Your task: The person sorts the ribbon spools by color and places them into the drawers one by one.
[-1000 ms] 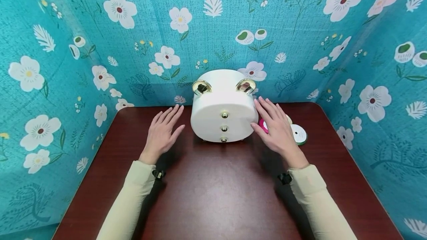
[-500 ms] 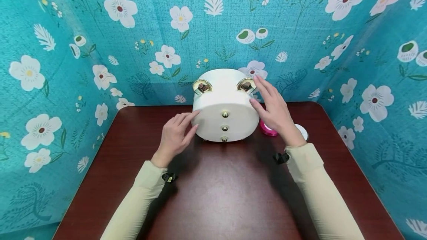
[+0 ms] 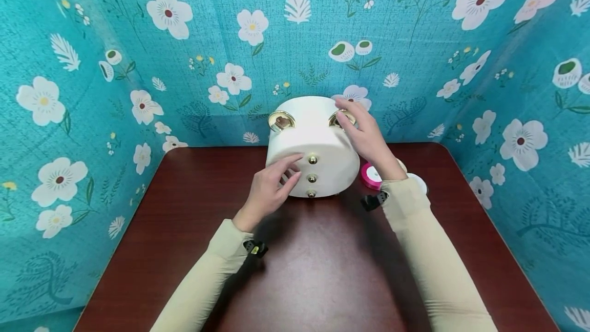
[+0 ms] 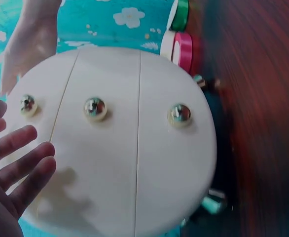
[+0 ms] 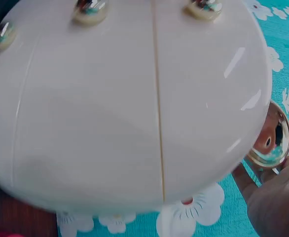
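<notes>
A glossy white rounded drawer box (image 3: pixel 338 170) stands at the back of the table, with three gold round knobs down its front. Two seams between the knobs show in the left wrist view. My left hand (image 3: pixel 266 191) is in front of the box, fingers loosely bent, fingertips close to the top knob (image 3: pixel 313 160). Up at the box's top right, my right hand (image 3: pixel 371 142) reaches over the gold ear-shaped ring (image 5: pixel 276 140). Its fingers spread around that ring in the right wrist view. The matching left ring (image 3: pixel 281 121) is untouched.
Right of the box lie ribbon spools: a pink one (image 3: pixel 370 177), a white-faced one (image 3: pixel 419 183) partly behind the right sleeve, with a green edge (image 4: pixel 180 17) in the left wrist view. A blue floral cloth (image 3: pixel 207 40) rises behind and beside the dark wood table (image 3: pixel 304 270).
My left hand has moved right, from beside the box to its front near the top knob. My right hand has risen from the box's right side to the right ring. The box stays put.
</notes>
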Demonstrator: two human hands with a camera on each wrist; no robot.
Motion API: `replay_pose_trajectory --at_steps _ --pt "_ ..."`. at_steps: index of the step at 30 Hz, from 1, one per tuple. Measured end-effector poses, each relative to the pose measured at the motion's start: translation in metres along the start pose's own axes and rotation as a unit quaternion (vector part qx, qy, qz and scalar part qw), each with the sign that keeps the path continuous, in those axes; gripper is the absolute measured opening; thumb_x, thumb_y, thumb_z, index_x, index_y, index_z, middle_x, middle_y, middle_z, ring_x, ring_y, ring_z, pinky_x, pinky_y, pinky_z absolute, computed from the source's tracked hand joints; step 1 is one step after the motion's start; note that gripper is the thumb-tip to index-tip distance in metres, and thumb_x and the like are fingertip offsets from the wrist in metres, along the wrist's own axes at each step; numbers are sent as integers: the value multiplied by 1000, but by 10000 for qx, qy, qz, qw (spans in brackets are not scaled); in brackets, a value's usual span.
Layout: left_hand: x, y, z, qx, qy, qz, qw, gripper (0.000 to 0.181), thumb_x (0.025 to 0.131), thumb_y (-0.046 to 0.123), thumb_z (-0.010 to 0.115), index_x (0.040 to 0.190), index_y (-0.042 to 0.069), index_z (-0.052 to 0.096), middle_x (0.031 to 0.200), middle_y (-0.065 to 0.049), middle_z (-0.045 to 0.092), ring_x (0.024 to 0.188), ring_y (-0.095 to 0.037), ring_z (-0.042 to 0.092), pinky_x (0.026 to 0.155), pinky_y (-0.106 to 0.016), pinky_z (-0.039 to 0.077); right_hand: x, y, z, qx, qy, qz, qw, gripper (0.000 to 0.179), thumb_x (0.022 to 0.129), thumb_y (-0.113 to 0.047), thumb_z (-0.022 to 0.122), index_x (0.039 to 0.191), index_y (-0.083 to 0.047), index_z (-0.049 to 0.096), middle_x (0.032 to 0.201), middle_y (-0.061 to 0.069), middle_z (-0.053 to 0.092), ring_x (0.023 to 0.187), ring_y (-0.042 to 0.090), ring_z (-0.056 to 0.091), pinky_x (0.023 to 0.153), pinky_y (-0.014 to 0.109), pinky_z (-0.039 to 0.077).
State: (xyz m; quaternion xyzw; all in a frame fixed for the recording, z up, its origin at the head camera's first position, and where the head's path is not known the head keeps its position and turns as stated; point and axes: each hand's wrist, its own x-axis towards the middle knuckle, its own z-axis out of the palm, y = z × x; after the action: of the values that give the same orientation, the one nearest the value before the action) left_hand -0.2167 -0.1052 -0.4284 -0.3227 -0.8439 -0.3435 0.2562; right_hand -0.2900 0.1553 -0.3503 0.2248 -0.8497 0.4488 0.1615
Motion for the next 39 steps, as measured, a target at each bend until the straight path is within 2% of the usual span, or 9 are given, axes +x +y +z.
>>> replay_pose_trajectory --at_steps 6,9,13,19,24,32,36,39 --pt "6 2 15 -602 -28 -145 9981 38 96 27 59 134 25 53 96 8 66 80 -2 63 65 -29 56 9 -3 9 719 73 285 9970 35 99 -32 52 124 -11 62 128 4 59 127 19 46 109 44 32" --pt "9 2 21 -812 -46 -132 9966 38 95 25 60 133 23 53 98 7 67 80 -3 64 66 -30 57 8 -16 9 834 198 411 9955 27 99 -24 53 114 -3 65 120 12 62 128 24 47 109 45 31" --pt "14 4 26 -812 19 -135 9966 37 95 26 61 131 22 54 99 6 67 80 -3 65 67 -26 56 4 -33 5 867 277 510 9945 24 99 -18 52 107 2 63 116 17 62 127 27 47 110 45 31" --pt "20 8 35 -791 350 -239 9960 30 94 28 61 123 21 59 94 6 68 79 -2 64 69 -19 54 2 -39 4 1069 288 497 9926 23 99 -15 52 106 5 62 112 19 61 124 28 49 109 43 31" --pt "21 9 40 -899 621 -376 9933 25 94 27 62 118 21 61 90 8 67 78 0 64 72 -16 53 4 -34 6 1220 304 484 9909 23 99 -15 53 105 6 61 110 19 60 123 27 49 109 42 31" --pt "22 9 44 -905 827 -417 9916 24 92 23 65 115 19 62 87 6 67 76 -2 65 73 -16 53 11 2 16 1120 383 514 9916 24 98 -30 55 104 -8 64 109 6 62 120 18 51 106 41 34" --pt "22 9 45 -967 838 -398 9910 24 92 21 65 115 18 62 87 5 67 76 -2 65 73 -16 53 11 5 16 1045 384 547 9923 25 97 -33 55 105 -11 64 111 4 63 122 16 50 106 41 34" --pt "22 9 45 -968 841 -392 9910 23 92 21 65 115 18 62 87 5 66 76 -2 64 73 -16 53 11 1 15 1095 373 541 9918 23 98 -29 55 105 -9 64 112 7 63 123 18 50 106 43 34"
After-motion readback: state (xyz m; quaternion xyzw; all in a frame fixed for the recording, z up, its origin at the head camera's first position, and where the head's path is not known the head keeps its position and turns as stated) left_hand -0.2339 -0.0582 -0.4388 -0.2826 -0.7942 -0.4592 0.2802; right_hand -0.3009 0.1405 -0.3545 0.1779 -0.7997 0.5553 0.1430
